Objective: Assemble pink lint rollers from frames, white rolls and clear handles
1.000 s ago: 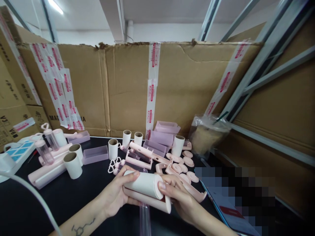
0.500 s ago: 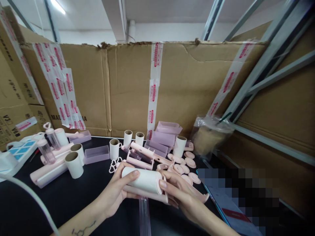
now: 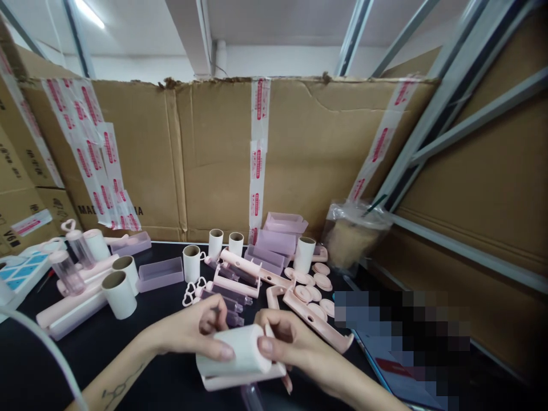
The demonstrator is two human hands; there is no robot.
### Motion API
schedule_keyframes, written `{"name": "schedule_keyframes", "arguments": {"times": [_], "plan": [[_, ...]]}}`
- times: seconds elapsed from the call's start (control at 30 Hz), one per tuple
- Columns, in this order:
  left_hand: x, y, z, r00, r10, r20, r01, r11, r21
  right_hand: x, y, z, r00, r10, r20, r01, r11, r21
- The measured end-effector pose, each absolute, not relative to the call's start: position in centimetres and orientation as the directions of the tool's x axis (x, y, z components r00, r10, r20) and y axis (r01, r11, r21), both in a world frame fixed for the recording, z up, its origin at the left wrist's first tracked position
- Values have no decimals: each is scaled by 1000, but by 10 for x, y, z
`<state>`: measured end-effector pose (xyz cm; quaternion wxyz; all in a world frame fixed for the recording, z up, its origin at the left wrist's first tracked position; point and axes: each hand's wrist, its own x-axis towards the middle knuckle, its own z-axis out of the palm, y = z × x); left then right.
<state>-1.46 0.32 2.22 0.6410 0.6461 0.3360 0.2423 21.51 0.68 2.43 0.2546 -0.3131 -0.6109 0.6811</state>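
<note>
A white paper roll point(image 3: 240, 345) lies along a pale pink plastic holder point(image 3: 246, 377), both held low in front of me. My left hand point(image 3: 194, 334) grips the roll's left part, its thumb on top. At the right end my right hand point(image 3: 286, 342) pinches the roll, with its thumb against the end face beside the holder's upright arm. The other fingers curl behind and are partly hidden. A clear purple tube point(image 3: 252, 395) shows under the holder, and how it is attached is hidden.
White rolls point(image 3: 119, 294) stand on the black table. Beyond my hands lie pink frames point(image 3: 319, 322), pink discs point(image 3: 317, 311), clear purple handles point(image 3: 225, 302) and purple trays point(image 3: 160, 274). A phone point(image 3: 385, 365) lies right. A white cable point(image 3: 47, 342) curves at left; cardboard point(image 3: 214, 154) rises behind.
My hands have moved down and slightly left with the roll and holder, which now tilt up more at the right. Several purple handles behind them have come into view. The whole view shifted slightly.
</note>
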Motion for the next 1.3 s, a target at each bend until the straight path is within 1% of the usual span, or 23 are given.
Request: {"name": "schedule_keyframes", "arguments": {"times": [0.1, 0.2, 0.27, 0.33, 0.37, 0.43, 0.5, 0.53, 0.57, 0.63, 0.7, 0.8, 0.87, 0.9, 0.97, 1.03, 1.07, 1.1, 1.13, 1.17, 1.2, 1.23, 1.3], "plan": [[-7, 7, 34, 757, 635, -153, 272, -93, 958, 212, 4, 25, -696, 706, -130, 51, -132, -990], [7, 12, 45, 751, 652, -101, 373, -293, 880, 211, 4, 26, -689, 715, -117, 39, -124, -991], [13, 14, 49, 748, 661, -55, 366, -342, 866, 211, 4, 26, -673, 732, -105, 27, -118, -993], [16, 16, 48, 748, 661, -55, 344, -316, 884, 211, 6, 25, -657, 747, -96, 44, -89, -995], [16, 17, 47, 750, 657, -72, 343, -293, 893, 212, 7, 25, -646, 760, -71, 67, -37, -997], [15, 17, 42, 753, 647, -122, 355, -243, 903, 212, 10, 25, -620, 784, 40, 138, 159, -978], [16, 16, 37, 750, 642, -159, 366, -203, 908, 213, 12, 26, -614, 771, 172, 197, 360, -912], [17, 15, 36, 745, 645, -169, 372, -191, 908, 213, 13, 27, -623, 754, 206, 205, 412, -888], [18, 13, 34, 741, 649, -173, 376, -188, 907, 212, 14, 28, -638, 741, 207, 198, 417, -887], [24, 8, 35, 727, 664, -173, 399, -204, 894, 211, 12, 28, -665, 734, 137, 141, 303, -943], [31, 2, 37, 676, 713, -186, 480, -235, 845, 209, 8, 27, -671, 741, 29, 63, 96, -993], [42, -6, 43, 558, 806, -196, 643, -271, 717, 207, 2, 24, -673, 727, -135, -14, -195, -981], [45, -9, 45, 533, 830, -163, 671, -298, 679, 207, 1, 22, -667, 725, -170, -36, -259, -965], [46, -9, 45, 537, 830, -150, 664, -306, 683, 207, 1, 22, -662, 732, -162, -40, -250, -967], [44, -8, 45, 536, 829, -157, 660, -296, 690, 209, 3, 25, -664, 741, -102, -10, -145, -989], [39, -4, 44, 531, 820, -217, 681, -260, 685, 213, 7, 29, -671, 741, 23, 87, 110, -990], [35, -2, 43, 538, 810, -235, 676, -247, 695, 215, 8, 32, -667, 738, 102, 163, 279, -947], [32, 0, 42, 557, 797, -233, 648, -242, 722, 217, 10, 36, -656, 732, 182, 248, 437, -864], [28, 2, 41, 585, 783, -211, 600, -242, 763, 220, 11, 39, -642, 726, 247, 330, 553, -765], [24, 5, 40, 613, 770, -177, 538, -242, 807, 222, 11, 41, -630, 722, 286, 395, 615, -682], [21, 7, 40, 632, 762, -141, 480, -242, 844, 224, 11, 43, -624, 724, 294, 432, 633, -642], [18, 9, 40, 642, 758, -117, 436, -236, 868, 225, 11, 44, -621, 734, 275, 441, 618, -651], [15, 12, 43, 646, 753, -124, 417, -212, 884, 226, 9, 41, -626, 755, 194, 385, 516, -765]]}}
